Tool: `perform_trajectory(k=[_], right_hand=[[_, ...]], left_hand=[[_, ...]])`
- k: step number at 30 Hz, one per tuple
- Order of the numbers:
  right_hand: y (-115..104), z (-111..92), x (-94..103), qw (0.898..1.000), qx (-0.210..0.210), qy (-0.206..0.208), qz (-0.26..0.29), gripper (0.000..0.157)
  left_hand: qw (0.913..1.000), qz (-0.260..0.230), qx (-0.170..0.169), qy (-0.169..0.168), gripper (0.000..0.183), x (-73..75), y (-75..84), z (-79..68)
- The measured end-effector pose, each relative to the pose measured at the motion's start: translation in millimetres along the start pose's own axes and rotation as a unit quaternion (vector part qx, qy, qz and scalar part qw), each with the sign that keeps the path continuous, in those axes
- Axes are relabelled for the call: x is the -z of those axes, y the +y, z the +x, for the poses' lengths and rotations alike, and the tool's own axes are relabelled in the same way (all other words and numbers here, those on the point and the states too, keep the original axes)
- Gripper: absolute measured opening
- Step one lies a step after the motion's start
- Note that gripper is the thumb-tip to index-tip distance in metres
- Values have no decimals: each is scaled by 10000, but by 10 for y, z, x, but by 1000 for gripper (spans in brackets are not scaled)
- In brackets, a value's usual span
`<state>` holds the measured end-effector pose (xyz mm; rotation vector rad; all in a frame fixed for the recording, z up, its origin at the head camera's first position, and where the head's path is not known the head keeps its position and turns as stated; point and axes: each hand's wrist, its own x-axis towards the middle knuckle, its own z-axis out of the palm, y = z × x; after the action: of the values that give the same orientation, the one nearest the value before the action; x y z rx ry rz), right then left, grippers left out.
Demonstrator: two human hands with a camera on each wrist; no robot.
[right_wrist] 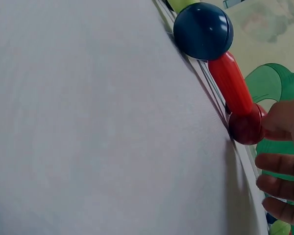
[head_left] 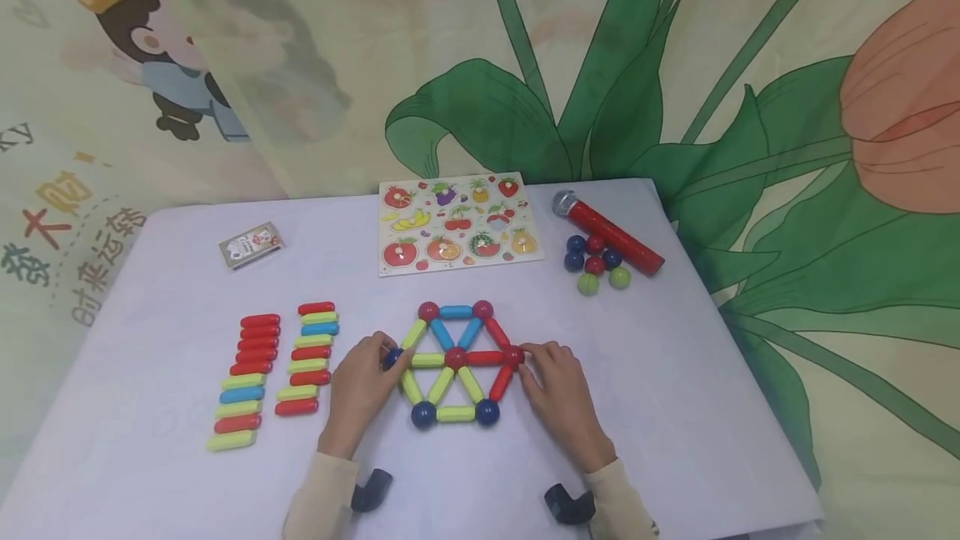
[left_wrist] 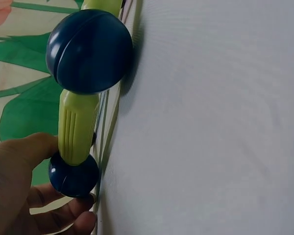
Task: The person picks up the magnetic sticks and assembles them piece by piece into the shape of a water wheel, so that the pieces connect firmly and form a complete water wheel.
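Observation:
A flat hexagon of toy rods and balls [head_left: 486, 357] lies on the table, its yellow-green, blue and red rods meeting at a red centre ball [head_left: 456, 358]. My left hand [head_left: 365, 386] pinches the blue ball [left_wrist: 73, 175] at its left corner, thumb on one side and fingers on the other. At the opposite corner, my right hand [head_left: 562, 394] holds the red ball [right_wrist: 247, 125] between thumb and forefinger, the other fingers spread loosely. Two blue balls [head_left: 423, 414] form the near corners, joined by a yellow-green rod [head_left: 456, 414]. Two red balls [head_left: 428, 312] form the far corners.
Two columns of loose rods [head_left: 258, 346] lie to the left. Behind the hexagon is a fruit puzzle board [head_left: 461, 223], with a small box [head_left: 252, 246] to its left. Loose balls [head_left: 594, 266] and a red microphone-shaped toy [head_left: 615, 233] sit at the back right.

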<state>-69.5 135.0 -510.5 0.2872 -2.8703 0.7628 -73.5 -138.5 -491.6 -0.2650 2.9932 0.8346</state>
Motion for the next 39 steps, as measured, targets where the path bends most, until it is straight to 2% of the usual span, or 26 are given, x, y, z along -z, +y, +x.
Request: perform_trajectory(k=[5, 11, 15, 19, 21, 23, 25, 28, 30, 34, 37, 39], right_hand=[[-7, 27, -34, 9998, 41, -136, 129, 41], [-10, 93, -38, 9998, -66, -81, 154, 41], [-2, 109, -39, 9994, -173, -133, 275, 40], [12, 96, -46, 9980, -325, -232, 491, 39], [22, 88, -43, 9969, -427, -273, 605, 39], [35, 81, -41, 9958, -529, -286, 687, 39], [44, 76, -37, 9953, -583, -272, 724, 38], [58, 73, -32, 9952, -557, -214, 778, 37], [59, 73, -32, 9951, -519, -196, 818, 36], [47, 67, -30, 9945, -530, -232, 875, 36], [47, 67, -36, 9943, -532, -276, 881, 37], [50, 70, -42, 9943, -526, -272, 891, 37]], left_hand=[[9998, -155, -38, -138, 39, 15, -22, -52], [9973, -689, -51, -257, 37, 28, -119, -143], [9962, -849, -58, -155, 37, 176, -224, -262], [9984, -362, -231, 370, 37, 459, -435, -414], [9985, 36, -232, 488, 40, 600, -562, -485], [9983, 416, -147, 369, 42, 706, -681, -542], [9976, 694, -27, 8, 43, 771, -774, -577], [9950, 835, 149, -520, 46, 778, -863, -597], [9939, 832, 233, -684, 48, 756, -884, -600], [9957, 645, 188, -644, 50, 711, -834, -623], [9990, 213, -49, -377, 48, 671, -713, -617], [9993, -253, -249, -139, 46, 612, -587, -577]])
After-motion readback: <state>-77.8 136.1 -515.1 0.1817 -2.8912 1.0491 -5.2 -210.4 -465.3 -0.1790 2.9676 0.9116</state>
